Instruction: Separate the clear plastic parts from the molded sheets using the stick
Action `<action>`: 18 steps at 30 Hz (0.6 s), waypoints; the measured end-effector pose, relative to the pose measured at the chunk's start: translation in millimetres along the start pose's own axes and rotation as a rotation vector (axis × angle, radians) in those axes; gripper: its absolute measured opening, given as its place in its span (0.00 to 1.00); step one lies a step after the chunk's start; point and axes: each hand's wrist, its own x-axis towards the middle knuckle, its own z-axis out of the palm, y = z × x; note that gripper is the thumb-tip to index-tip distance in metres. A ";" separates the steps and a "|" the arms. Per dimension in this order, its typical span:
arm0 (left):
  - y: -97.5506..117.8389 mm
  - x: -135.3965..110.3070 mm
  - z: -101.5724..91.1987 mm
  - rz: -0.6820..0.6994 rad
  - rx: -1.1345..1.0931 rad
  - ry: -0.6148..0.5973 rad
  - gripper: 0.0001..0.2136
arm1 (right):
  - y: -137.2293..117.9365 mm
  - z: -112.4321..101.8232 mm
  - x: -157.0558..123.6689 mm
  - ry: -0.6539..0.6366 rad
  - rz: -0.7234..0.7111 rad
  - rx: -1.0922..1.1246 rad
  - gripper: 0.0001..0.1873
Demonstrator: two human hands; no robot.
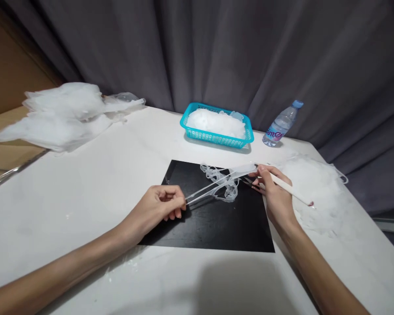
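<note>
Over a black mat, a thin translucent plastic-like strip with a long loop is stretched between my two hands. My left hand is closed, pinching the loop's near end. My right hand is closed around the strip's wider far end. A white pen-like stick with a reddish tip also runs through my right hand. Below its fingers shows a slim, pointed tool, perhaps tweezers or scissors; its kind is unclear. A tangle of translucent loops lies on the mat beneath the strip.
A blue basket of white translucent pieces stands behind the mat. To its right is a water bottle. A loose whitish heap lies right of my right hand. Filled clear bags sit at the left, before a grey curtain.
</note>
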 end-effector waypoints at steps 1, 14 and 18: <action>-1.2 0.6 -1.3 -0.001 0.012 -0.035 0.07 | -0.7 -0.6 -0.9 -0.008 -0.003 0.014 0.19; -2.5 -8.3 7.5 0.144 -0.186 -0.273 0.16 | 1.1 44.1 -98.7 -0.691 -0.548 -0.238 0.14; -10.5 -3.5 7.0 0.134 -0.309 -0.322 0.12 | -9.3 28.5 -88.1 -0.875 -0.442 -0.219 0.15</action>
